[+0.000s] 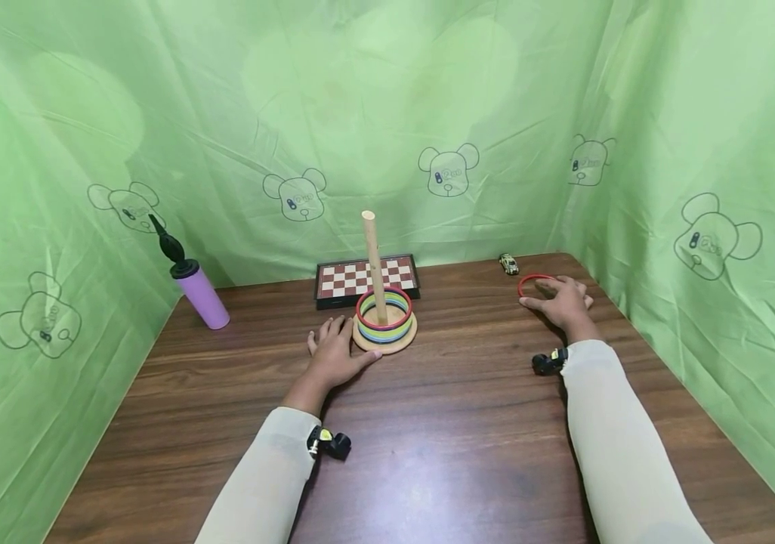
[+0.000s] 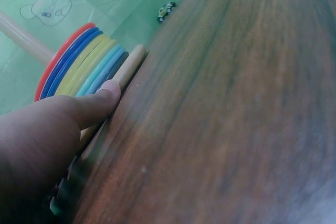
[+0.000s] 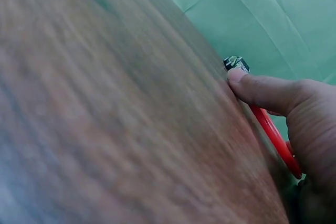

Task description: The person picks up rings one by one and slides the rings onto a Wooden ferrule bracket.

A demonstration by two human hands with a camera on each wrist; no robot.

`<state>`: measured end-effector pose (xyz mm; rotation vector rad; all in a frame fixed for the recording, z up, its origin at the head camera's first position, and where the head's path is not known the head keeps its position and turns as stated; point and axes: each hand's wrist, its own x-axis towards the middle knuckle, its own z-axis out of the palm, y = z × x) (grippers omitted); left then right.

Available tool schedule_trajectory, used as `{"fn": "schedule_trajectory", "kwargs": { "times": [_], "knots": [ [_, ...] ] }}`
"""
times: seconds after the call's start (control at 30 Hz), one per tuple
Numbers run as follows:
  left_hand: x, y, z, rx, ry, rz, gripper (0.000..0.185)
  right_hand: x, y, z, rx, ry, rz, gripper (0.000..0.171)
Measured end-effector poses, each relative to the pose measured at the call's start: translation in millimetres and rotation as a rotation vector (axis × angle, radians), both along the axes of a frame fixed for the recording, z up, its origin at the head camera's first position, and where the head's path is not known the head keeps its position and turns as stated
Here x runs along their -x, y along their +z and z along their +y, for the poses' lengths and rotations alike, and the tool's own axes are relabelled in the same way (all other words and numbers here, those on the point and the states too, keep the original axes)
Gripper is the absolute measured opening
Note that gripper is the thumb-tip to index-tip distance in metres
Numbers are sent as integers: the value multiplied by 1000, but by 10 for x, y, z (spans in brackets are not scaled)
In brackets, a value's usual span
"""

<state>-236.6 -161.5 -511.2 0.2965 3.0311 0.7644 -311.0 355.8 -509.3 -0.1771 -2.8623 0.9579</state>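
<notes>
Lying under flat right hand (image 1: 562, 301), red ring (image 1: 529, 281); flat left hand (image 1: 335, 352) touching ring stand (image 1: 384, 326).

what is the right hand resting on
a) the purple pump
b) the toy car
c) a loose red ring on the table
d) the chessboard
c: the right hand lies over the loose red ring flat on the table; the toy car sits apart behind it, untouched.

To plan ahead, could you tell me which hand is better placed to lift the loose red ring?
Probably the right hand: it already rests on the red ring. The left hand steadies the peg base.
</notes>
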Motion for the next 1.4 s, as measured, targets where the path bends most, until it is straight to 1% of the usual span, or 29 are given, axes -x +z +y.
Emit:
{"fn": "schedule_trajectory", "kwargs": {
  "times": [0.13,0.4,0.5,0.57,0.7,0.8,0.9,1.13,1.27,1.4],
  "knots": [
    [-12,6,9,8,-3,3,107,-28,-1,-23,29,3,34,86],
    [-25,37,8,14,6,-2,106,-65,66,-127,101,45,92,89],
    [-21,33,2,17,2,-7,107,-60,89,-181,106,64,122,87],
    [-3,-2,-7,-7,0,-2,107,-50,104,-226,110,76,140,87],
    [13,-26,-14,-23,2,-8,107,-33,152,-309,113,96,167,85],
    [26,-39,-17,-29,1,-16,107,-26,204,-369,120,113,186,84],
    [34,-52,-17,-45,-3,-8,107,-29,264,-435,133,140,223,81],
    [-8,22,-2,24,5,-9,106,-56,415,-674,169,223,308,75],
    [-3,33,-5,37,7,-8,106,-84,523,-829,194,258,354,72],
    [2,38,-1,37,7,-11,106,-136,645,-981,214,286,376,69]
  ]
}}
